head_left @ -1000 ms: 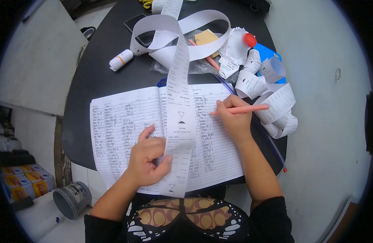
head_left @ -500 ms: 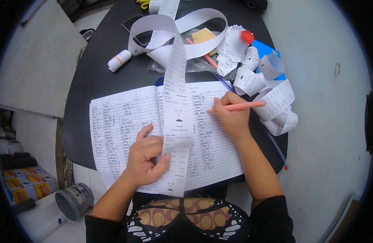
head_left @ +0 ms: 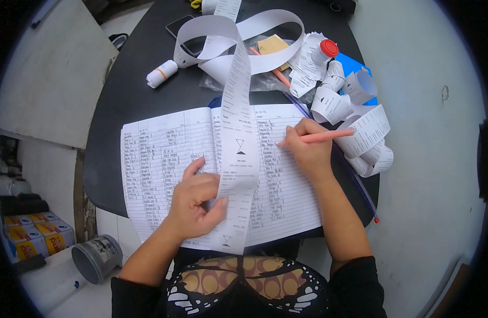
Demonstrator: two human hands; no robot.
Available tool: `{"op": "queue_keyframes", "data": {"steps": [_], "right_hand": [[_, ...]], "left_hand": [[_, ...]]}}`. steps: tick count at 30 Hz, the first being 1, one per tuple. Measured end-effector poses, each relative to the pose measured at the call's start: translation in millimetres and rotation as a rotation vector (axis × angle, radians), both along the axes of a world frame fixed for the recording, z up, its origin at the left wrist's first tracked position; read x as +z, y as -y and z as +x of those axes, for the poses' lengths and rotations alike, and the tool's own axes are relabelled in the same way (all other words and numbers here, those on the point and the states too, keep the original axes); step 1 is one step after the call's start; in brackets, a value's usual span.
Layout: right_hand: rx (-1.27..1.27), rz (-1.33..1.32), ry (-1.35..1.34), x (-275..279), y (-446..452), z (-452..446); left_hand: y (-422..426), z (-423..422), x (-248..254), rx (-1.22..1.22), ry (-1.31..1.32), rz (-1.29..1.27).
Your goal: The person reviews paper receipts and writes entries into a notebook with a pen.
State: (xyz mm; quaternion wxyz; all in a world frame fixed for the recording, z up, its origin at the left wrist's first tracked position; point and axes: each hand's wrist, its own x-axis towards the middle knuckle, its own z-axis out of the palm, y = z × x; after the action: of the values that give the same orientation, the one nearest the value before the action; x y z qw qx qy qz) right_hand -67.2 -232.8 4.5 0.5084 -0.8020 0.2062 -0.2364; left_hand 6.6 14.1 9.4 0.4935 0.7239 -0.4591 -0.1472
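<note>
A lined notebook (head_left: 148, 159) lies spread on the table with handwritten columns on both pages. A long printed receipt strip (head_left: 237, 153) hangs down over its middle and loops at the far end. My left hand (head_left: 196, 204) grips the strip's left edge, thumb on top, some fingertips hidden behind the paper, index finger stretched out over the left page. In my right hand (head_left: 310, 146) is a pink pen (head_left: 326, 135), its tip at the handwriting on the right page.
On the black table (head_left: 116, 100) are a banded paper roll (head_left: 162, 73), a phone (head_left: 179, 26), a red-capped container (head_left: 327, 49) and curled receipts (head_left: 367, 130). A purple stick (head_left: 355, 177) lies right of the notebook. A grey bucket (head_left: 97, 258) sits on the floor at left.
The whole view has shifted slightly, so the table things appear a little further right. Both hands keep their holds, and the pen tip stays near the same place on the page.
</note>
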Motion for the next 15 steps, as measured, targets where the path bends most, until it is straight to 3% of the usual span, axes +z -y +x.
{"op": "queue_keyframes", "data": {"steps": [3, 15], "right_hand": [[-0.039, 0.125, 0.035, 1.3, -1.1, 0.1], [0.029, 0.088, 0.037, -0.5, -6.6, -0.6]], "left_hand": [[0.2, -0.3, -0.8, 0.005, 0.009, -0.01], [1.9, -2.6, -2.9, 0.028, 0.021, -0.019]]}}
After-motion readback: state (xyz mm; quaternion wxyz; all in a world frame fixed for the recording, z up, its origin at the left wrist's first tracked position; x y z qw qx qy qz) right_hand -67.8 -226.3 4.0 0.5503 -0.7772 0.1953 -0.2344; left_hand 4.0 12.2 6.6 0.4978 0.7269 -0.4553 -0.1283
